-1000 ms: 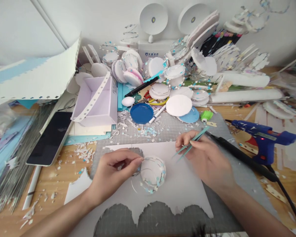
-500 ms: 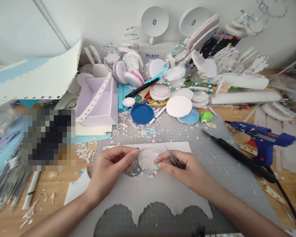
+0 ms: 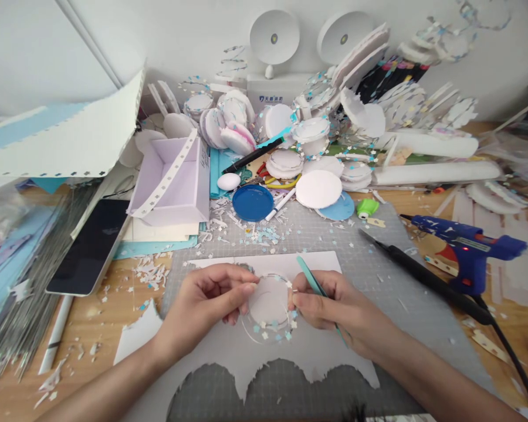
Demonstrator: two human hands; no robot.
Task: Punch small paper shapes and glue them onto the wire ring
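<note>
Between my hands is a thin wire ring [image 3: 264, 325] with small white and pale blue paper stars along its lower part. My left hand [image 3: 211, 299] is closed, thumb and forefinger pinching the ring's upper left side. At the ring's right side, my right hand [image 3: 334, 305] pinches it near a white star. Teal tweezers [image 3: 310, 276] also lie in that hand, slanting past the thumb. Below both hands lies a white sheet [image 3: 308, 351] with rounded, ragged cut-outs on its near edge, on a grey cutting mat [image 3: 416, 346].
To the right lie a blue glue gun [image 3: 470, 249] with a lit red light and a black pen-shaped tool [image 3: 435, 284]. A phone [image 3: 88, 249] and lilac box [image 3: 198, 193] stand left. Behind are a blue lid [image 3: 252, 203], white discs [image 3: 319, 189] and scattered paper stars.
The ring has turned, its stars now along the bottom, and it shows larger and rounder. The tweezers have swung into plain view in my right hand. Both hands have shifted slightly.
</note>
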